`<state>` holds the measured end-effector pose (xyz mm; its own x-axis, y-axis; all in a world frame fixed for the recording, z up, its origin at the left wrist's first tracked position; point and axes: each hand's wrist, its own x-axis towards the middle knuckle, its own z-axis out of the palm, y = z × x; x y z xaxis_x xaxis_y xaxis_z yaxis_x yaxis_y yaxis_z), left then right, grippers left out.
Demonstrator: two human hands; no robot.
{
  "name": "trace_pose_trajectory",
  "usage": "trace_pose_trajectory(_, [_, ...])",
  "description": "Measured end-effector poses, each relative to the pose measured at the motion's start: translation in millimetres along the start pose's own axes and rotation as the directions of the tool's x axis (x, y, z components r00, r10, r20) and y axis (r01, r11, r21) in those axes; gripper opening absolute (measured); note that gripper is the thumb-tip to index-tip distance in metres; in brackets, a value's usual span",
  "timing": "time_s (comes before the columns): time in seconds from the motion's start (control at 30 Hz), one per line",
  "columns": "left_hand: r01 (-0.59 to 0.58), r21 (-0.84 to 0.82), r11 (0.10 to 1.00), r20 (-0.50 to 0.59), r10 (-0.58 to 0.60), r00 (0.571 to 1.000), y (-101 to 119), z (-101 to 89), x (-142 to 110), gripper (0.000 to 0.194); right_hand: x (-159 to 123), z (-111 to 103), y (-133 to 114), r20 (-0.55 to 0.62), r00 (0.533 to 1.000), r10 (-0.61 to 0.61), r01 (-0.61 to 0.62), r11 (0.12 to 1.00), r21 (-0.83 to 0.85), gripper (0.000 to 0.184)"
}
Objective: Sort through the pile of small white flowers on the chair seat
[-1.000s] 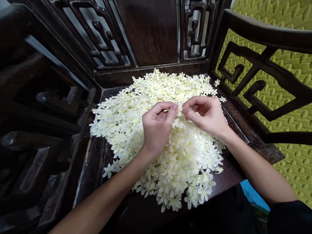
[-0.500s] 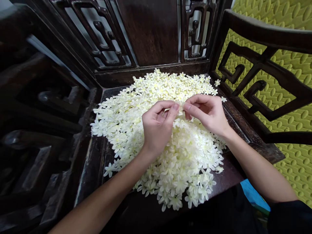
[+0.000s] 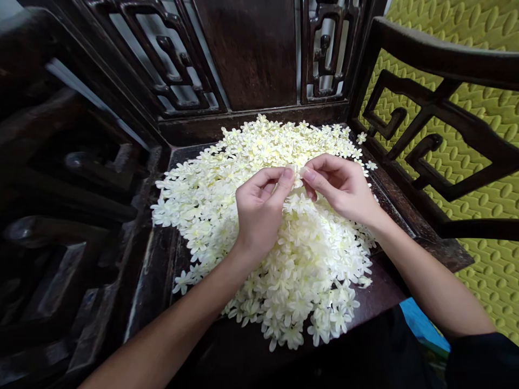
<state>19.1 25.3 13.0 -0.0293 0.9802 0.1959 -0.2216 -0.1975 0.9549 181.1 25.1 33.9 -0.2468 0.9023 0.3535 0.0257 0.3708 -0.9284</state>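
White flowers (image 3: 206, 197) lie heaped close, prob. for easy reach. I see L hand (image 3: 260, 210) & R hand (image 3: 346, 186) pinching a small white bit (image 3: 298, 170).

A dark brown wooden chair (image 3: 194, 129) has 1 solid back panel (image 3: 247, 54) between 2 angular openwork panels (image 3: 169, 49); yellow-green leaf-embossed material (image 3: 488, 281) shows behind the right fretwork armrest (image 3: 446, 49).
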Motion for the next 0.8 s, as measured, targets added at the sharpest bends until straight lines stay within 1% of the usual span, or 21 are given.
trace_pose_trajectory(0.17, [0.105,-0.092,0.990,0.044,-0.102,0.994,1,-1.6,2,0.021,1,1,-1,0.019,1.000,0.014,-0.013,1.000,-0.026,0.030])
trace_pose_trajectory(0.27, [0.176,-0.161,0.971,0.058,-0.169,0.984,-2,-4.9,7,0.019,2,-1,-2,0.025,1.000,-0.010,0.009,0.999,0.048,0.025])
trace_pose_trajectory(0.33, [0.197,-0.225,0.954,0.061,-0.188,0.980,-6,-7.3,10,0.017,3,-3,-3,-0.005,1.000,-0.026,0.027,0.994,0.106,0.021])
trace_pose_trajectory(0.4, [0.194,-0.267,0.944,0.049,-0.188,0.981,-9,-8.7,12,0.018,3,-6,-4,-0.058,0.997,-0.045,0.052,0.992,0.118,0.017])
trace_pose_trajectory(0.5, [0.155,-0.244,0.957,0.036,-0.151,0.988,-11,-8.1,11,0.017,2,-7,-5,-0.105,0.992,-0.076,0.085,0.993,0.084,0.018])
trace_pose_trajectory(0.63, [0.074,-0.168,0.983,-0.004,-0.075,0.997,-6,-5.4,6,0.014,1,-2,-8,-0.105,0.993,-0.053,0.056,0.998,0.025,0.015])
trace_pose_trajectory(0.8, [0.025,-0.030,0.999,-0.015,-0.026,1.000,2,-4.2,1,0.022,-1,4,-8,-0.056,0.998,-0.013,0.014,1.000,0.020,0.019])
